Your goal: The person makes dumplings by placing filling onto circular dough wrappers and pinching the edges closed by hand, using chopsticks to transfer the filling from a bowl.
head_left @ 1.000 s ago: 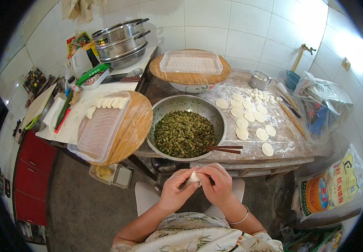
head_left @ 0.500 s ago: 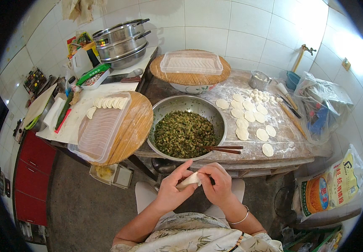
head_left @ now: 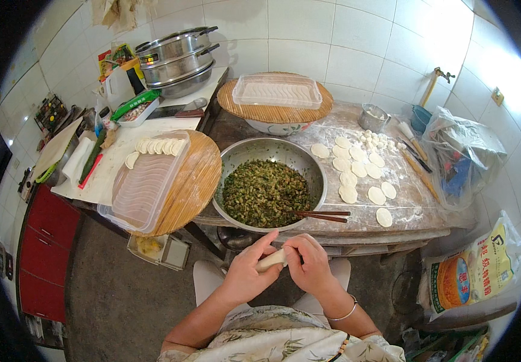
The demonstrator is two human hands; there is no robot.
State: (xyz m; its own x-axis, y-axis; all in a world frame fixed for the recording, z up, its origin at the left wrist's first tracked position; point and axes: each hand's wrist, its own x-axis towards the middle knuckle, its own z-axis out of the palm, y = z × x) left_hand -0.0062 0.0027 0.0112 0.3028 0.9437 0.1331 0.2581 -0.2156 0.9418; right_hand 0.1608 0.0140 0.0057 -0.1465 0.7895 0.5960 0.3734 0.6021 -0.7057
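Observation:
A folded white dumpling (head_left: 271,260) is held between my two hands in front of the table's near edge. My left hand (head_left: 246,268) cups it, thumb below and fingers behind. My right hand (head_left: 307,263) pinches its right end between thumb and curled fingers. Just beyond stands a big steel bowl (head_left: 321,172) of chopped green filling (head_left: 266,190), with brown chopsticks (head_left: 324,215) resting over its right rim. Round dough wrappers (head_left: 358,169) lie on the floured board to the right. On the left, finished dumplings (head_left: 159,146) line the far end of a clear plastic tray (head_left: 143,193).
The tray lies on a round woven lid (head_left: 203,181). Behind the bowl, another clear tray (head_left: 277,92) tops a lidded basin (head_left: 277,127). Small dough pieces (head_left: 376,140), a metal cup (head_left: 374,117) and a rolling pin (head_left: 417,148) sit far right. Stacked steamers (head_left: 177,62) stand back left.
My right fingers have shifted slightly and curled closer over the dumpling's end. The dumpling now looks narrower and more level. My left hand stays nearly in place.

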